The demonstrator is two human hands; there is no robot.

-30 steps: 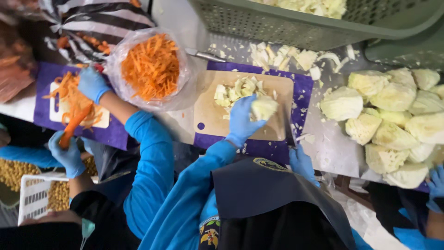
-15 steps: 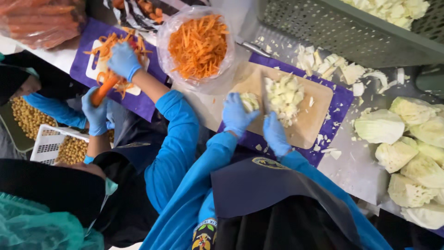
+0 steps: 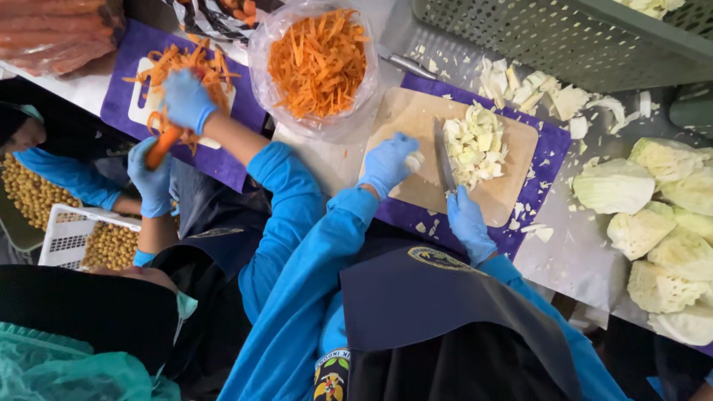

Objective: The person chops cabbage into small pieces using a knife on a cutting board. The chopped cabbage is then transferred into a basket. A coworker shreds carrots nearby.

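On the wooden cutting board [image 3: 416, 122], over a purple mat [image 3: 549, 160], a pile of chopped cabbage [image 3: 475, 145] is heaped just right of the knife [image 3: 444, 160]. The knife handle is gripped by the right hand [image 3: 468, 223], closed around it, blade lying flat-on toward the pile. A small cabbage piece [image 3: 413, 160] is pinched under the curled left hand [image 3: 388, 163], near the blade.

Cabbage judged light, crisp, layered: leaves likely to split and scatter, damp surface likely slick under gloves. Best held from the top with fingertips tucked, clear of the edge. Quartered cabbage wedges [image 3: 653, 223] are stacked on the tabletop [image 3: 572, 260] at right. A bag of shredded carrot [image 3: 318, 63] sits beside the board; a co-worker's gloved hands [image 3: 186, 100] are busy with carrot at left.
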